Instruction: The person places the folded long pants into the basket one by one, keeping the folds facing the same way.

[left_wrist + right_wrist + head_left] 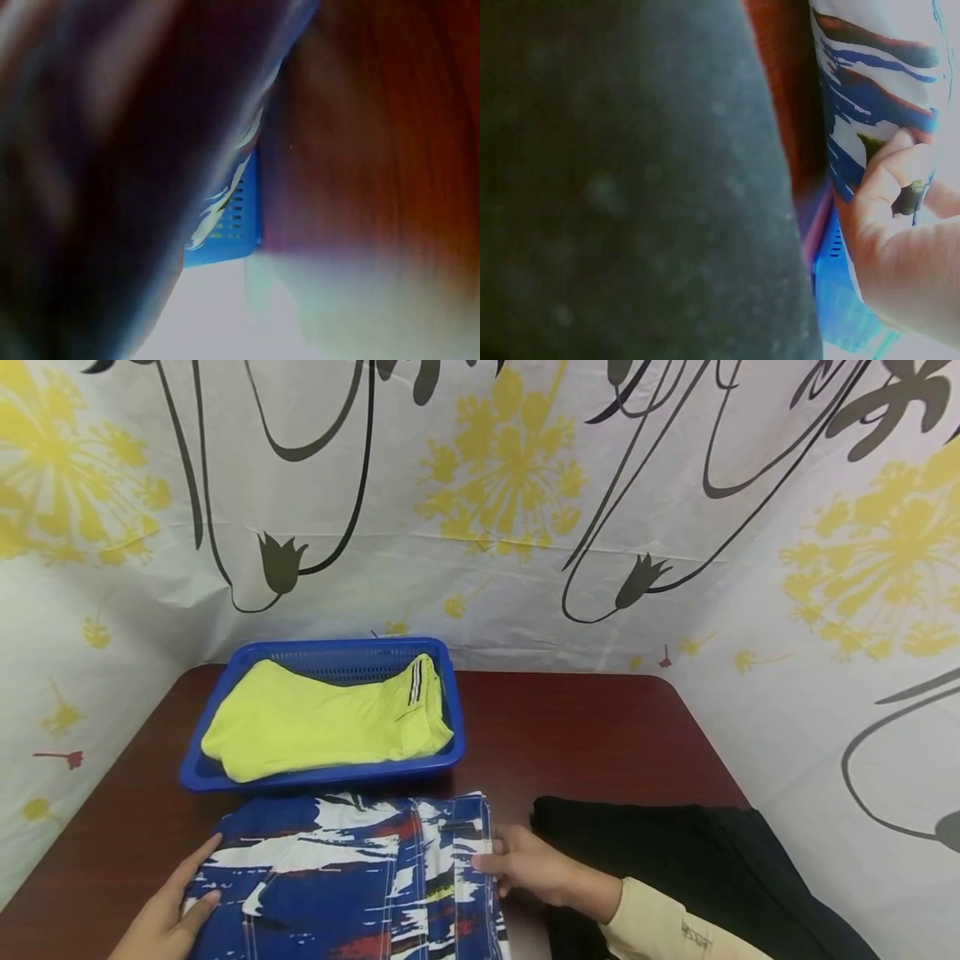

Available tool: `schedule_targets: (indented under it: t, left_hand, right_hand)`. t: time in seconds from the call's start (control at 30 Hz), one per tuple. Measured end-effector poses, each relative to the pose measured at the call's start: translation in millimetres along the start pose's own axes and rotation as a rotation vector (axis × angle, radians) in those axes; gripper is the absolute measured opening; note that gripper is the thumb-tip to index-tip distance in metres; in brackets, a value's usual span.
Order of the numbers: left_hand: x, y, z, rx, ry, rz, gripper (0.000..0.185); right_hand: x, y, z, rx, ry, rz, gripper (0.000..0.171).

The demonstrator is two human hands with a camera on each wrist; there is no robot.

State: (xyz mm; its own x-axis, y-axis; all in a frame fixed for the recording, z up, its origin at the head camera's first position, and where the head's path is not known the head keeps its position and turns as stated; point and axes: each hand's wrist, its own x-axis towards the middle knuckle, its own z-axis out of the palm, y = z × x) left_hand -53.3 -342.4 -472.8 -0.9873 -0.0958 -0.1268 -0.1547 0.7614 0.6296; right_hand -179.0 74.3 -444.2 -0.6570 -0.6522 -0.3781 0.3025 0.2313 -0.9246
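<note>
A folded garment patterned in blue, white and red [345,877] lies flat at the front of the dark red table [585,735]. My left hand [168,910] rests at its left edge, fingers straight along the cloth and thumb lying on top. My right hand [517,864] grips the garment's right edge with curled fingers. The right wrist view shows those fingers [885,187] bent onto the patterned cloth [870,82]. The left wrist view is blurred and shows only dark cloth up close.
A blue plastic basket [225,772] behind the patterned garment holds a folded yellow-green garment [322,718]. A black garment [675,860] lies to the right, under my right forearm. A flowered sheet [495,527] hangs round the table's back and sides.
</note>
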Motion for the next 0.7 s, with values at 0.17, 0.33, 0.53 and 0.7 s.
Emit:
schedule_targets:
  t: [0.17,0.33,0.53,0.7]
  left_hand:
    - [-0.4,7.0,-6.0,-0.007,-0.053,-0.048,0.061]
    - [-0.2,16.8,-11.6,-0.013,-0.079,-0.059,0.065]
    - [-0.9,19.5,-12.7,-0.044,-0.081,-0.04,0.068]
    - [-0.5,21.7,-14.8,-0.04,-0.07,-0.021,0.069]
  right_hand:
    - [-3,0,-2,0.004,0.012,-0.025,0.041]
    - [-8,-2,-6,-0.02,0.026,-0.061,0.044]
    - [-17,-9,-9,-0.043,0.02,-0.062,0.045]
    - [-25,-13,-12,-0.027,0.022,-0.061,0.048]
